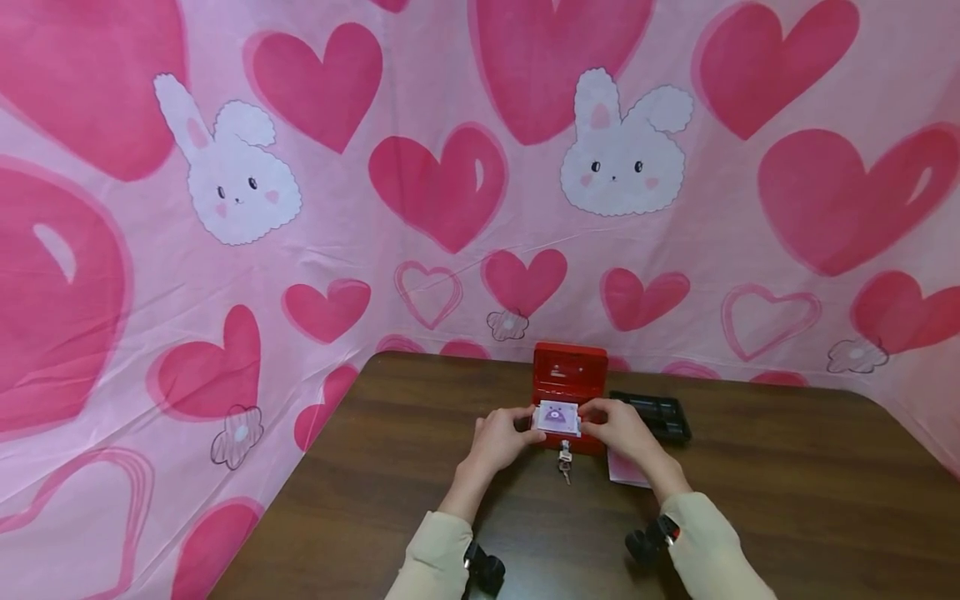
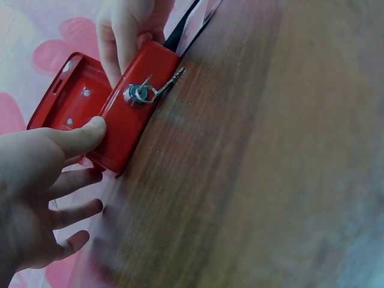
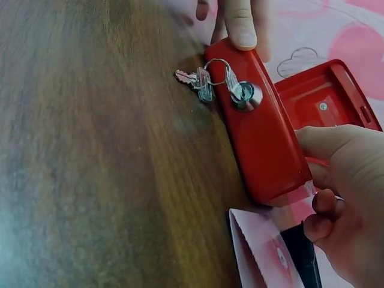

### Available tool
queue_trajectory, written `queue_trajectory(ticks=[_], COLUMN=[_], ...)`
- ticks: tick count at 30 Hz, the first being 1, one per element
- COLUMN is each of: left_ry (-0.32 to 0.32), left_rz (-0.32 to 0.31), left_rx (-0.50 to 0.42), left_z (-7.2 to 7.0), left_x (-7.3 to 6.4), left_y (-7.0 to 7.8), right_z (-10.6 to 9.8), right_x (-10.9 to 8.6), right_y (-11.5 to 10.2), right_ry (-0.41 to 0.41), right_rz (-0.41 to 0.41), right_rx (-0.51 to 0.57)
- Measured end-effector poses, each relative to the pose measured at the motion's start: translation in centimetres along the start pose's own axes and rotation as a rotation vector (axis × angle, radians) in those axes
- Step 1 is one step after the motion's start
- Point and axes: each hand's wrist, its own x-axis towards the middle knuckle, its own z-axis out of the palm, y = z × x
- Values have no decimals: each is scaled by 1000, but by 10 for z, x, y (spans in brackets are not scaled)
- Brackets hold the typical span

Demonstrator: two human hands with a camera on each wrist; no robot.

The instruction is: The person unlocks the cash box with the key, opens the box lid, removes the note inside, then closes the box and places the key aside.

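Note:
A red cash box (image 1: 570,446) stands with its lid (image 1: 570,371) raised, and keys (image 1: 566,463) hang from its front lock. In the head view a white packet (image 1: 558,417) with a purple bear picture lies at the box opening. My left hand (image 1: 501,437) grips the box's left front corner, the thumb on its front and the lower fingers spread (image 2: 42,186). On the other side my right hand (image 1: 621,427) pinches the packet's right edge, its thumb reaching over the box rim (image 3: 354,174). The box's inside is mostly hidden.
A black plastic tray (image 1: 663,417) lies right of the box on the brown wooden table (image 1: 360,500). Partly under my right forearm is a folded pink card (image 1: 626,471). A pink cloth (image 1: 435,217) with hearts and rabbits hangs behind the table.

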Motion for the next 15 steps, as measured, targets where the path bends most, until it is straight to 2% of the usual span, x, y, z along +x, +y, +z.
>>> queue_trajectory(ticks=[6,15], left_ry=[-6,-6], left_rz=[0,2], left_rx=[3,5], left_z=[-1,-1], left_x=[0,0], left_y=[1,0], right_z=[2,2], right_x=[3,6], right_y=[-7,-13], right_ry=[-39,-51], right_rz=[-2,-7], right_rx=[-67,-101])
